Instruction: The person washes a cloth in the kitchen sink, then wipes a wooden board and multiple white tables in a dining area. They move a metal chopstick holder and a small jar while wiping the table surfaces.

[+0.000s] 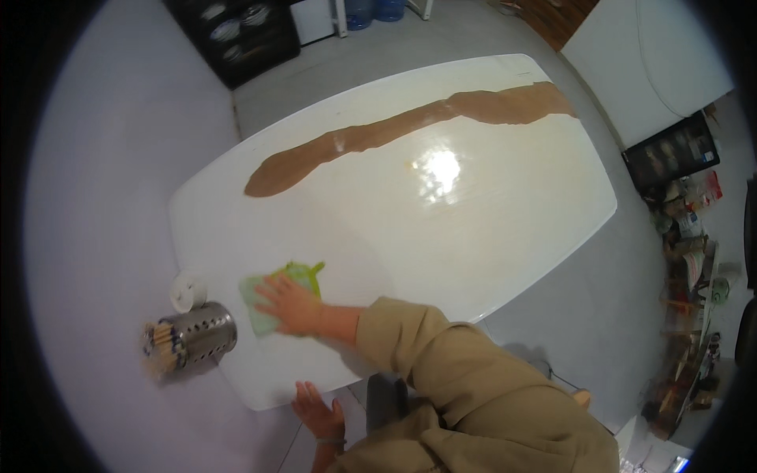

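Observation:
My right hand [290, 304], fingers spread, presses a pale green cloth [260, 326] with a brighter green edge flat against the white tabletop [366, 230]. Part of the cloth is hidden beneath the palm. My left hand [319, 414] rests at the near edge of the table, with nothing in it and the thumb apart from the fingers. Left of the cloth, a perforated metal utensil holder [207, 332] stands at the wall end of the table with several chopsticks [162, 346] in it. A white roll [188, 292] is beside the holder.
A long, irregular brown patch [384, 131] runs along the far side of the tabletop. The wall [106, 207] borders the left end. Beyond the table are a dark cabinet with dishes [236, 35] and blue water bottles [372, 12]. Cluttered shelving [686, 295] lines the right.

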Available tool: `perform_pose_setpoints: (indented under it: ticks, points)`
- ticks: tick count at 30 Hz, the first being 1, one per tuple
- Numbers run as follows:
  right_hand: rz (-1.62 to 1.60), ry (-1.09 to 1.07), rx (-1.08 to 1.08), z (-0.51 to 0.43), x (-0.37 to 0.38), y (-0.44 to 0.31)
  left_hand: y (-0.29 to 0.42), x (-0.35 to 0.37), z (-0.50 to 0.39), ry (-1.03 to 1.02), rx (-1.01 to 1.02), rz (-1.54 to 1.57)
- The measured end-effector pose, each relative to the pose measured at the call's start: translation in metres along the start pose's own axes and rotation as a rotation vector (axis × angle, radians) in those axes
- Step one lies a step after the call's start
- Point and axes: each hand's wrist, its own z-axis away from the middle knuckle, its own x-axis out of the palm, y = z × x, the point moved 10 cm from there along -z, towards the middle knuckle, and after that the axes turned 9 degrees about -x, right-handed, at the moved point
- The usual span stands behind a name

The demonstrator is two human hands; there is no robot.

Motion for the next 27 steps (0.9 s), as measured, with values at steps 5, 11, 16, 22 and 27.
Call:
perform_pose_setpoints:
  ticks: [5, 11, 16, 22, 27]
  points:
    - [0.182, 0.184, 0.438, 0.096, -0.127, 0.200, -0.007, 0.021, -0.005, -0.065, 0.048, -0.389]
    - [0.409, 0.305, 0.868, 0.340, -0.261, 0.365, -0.041, 0.038, -0.017, -0.117, -0.232, -0.401]
    - [0.595, 0.347, 1.195, 0.550, -0.349, 0.440, -0.044, 0.048, -0.019, -0.245, -0.266, -0.618]
    - [0.683, 0.492, 1.568, 0.757, -0.376, 0.421, -0.059, 0.051, -0.019, -0.449, -0.378, -0.631]
    - [0.470, 0.533, 1.922, 0.874, -0.338, 0.354, -0.042, 0.044, -0.031, -0.197, -0.180, -0.439]
